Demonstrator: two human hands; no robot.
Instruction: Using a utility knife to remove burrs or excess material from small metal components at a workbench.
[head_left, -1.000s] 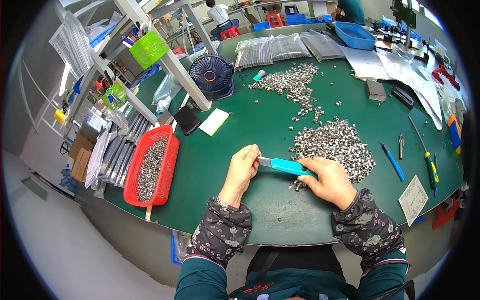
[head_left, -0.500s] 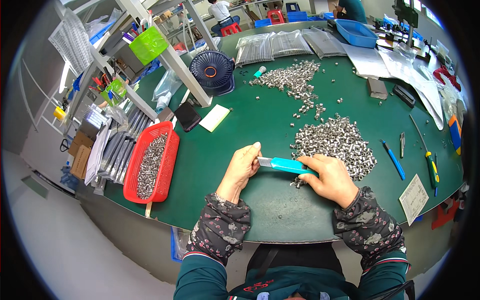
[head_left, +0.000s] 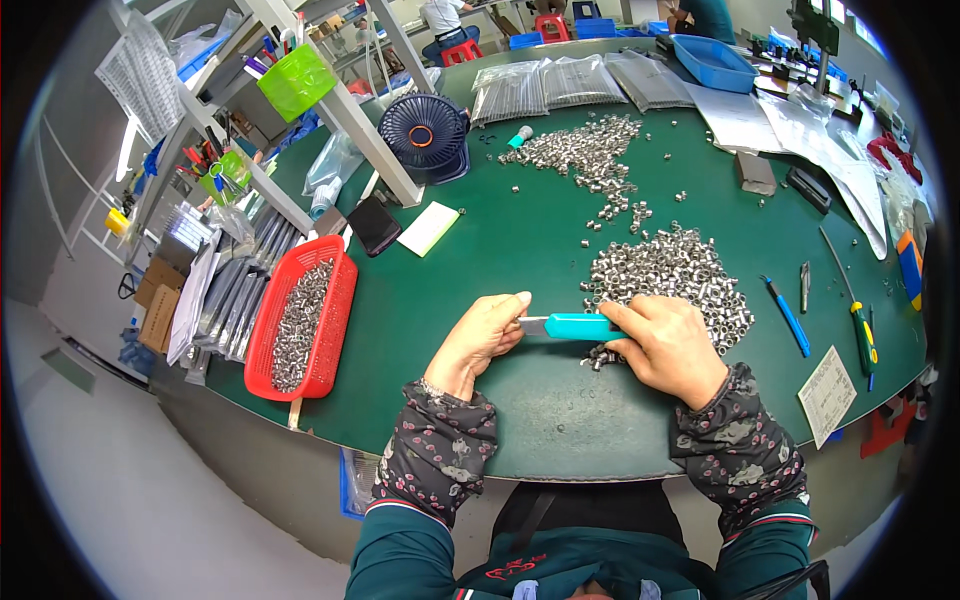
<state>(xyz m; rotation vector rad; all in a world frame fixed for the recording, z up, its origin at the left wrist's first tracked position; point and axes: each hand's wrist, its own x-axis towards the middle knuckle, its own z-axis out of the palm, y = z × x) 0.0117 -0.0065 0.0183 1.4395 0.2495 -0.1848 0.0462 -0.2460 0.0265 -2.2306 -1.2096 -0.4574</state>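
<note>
Fingers of the left hand are pinching closed around the metal tip of a turquoise plastic-handled cutter, though any small piece between them is hidden, while the right hand is gripping the handle, holding it level just above the wide green round table. Beside the right hand a large heap of small silver metal cylinders is lying, a few touching its knuckles. A red plastic basket holding more cylinders is sitting well left. A dark round desk fan is standing farther back, and a blue-handled pen-like tool is lying to the right
</note>
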